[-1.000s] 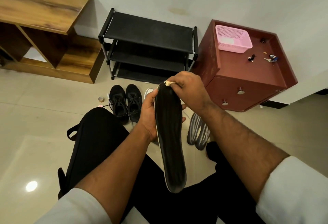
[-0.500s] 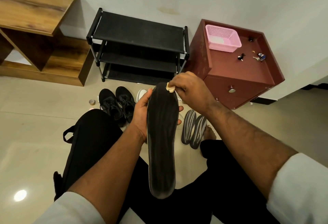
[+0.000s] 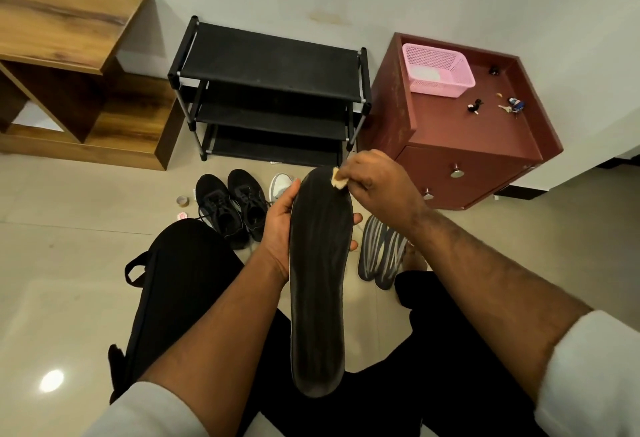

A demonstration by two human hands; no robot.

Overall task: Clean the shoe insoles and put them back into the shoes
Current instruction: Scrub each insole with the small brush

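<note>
Step in hand, by judgement: wiping the first insole; neither insole is back in a shoe yet.

The pair of black lace-up fabric sneakers point(image 3: 232, 206) stands side by side on the pale tiled floor point(image 3: 69, 263), in front of the black three-tier shoe rack point(image 3: 270, 90). Both sneaker mouths face up; their interiors are too dark to tell what lies inside. Behind them a white shoe point(image 3: 280, 185) is partly hidden.

The left hand point(image 3: 278, 228) grips the long black foam insole point(image 3: 318, 280) from its left edge, thumb on the near face, fingers curled round behind, with fingertips showing at the right edge. The insole is held upright above the lap, toe end up, heel end down.

The right hand point(image 3: 377, 183) pinches a small tan wiping pad point(image 3: 337, 180) between curled fingers and presses it on the insole's top right edge.

Next move, by judgement: draw the pad down the full face while the left hand keeps the flexible insole from bending, then seat it in a sneaker.

A pair of grey striped slippers point(image 3: 381, 256) lies on the floor just right of the insole.

Containers: the pink perforated plastic basket point(image 3: 438, 71) sits on the dark red cabinet point(image 3: 467, 131); a pale object shows inside, unidentifiable. Keys and small items lie loose beside it.
</note>
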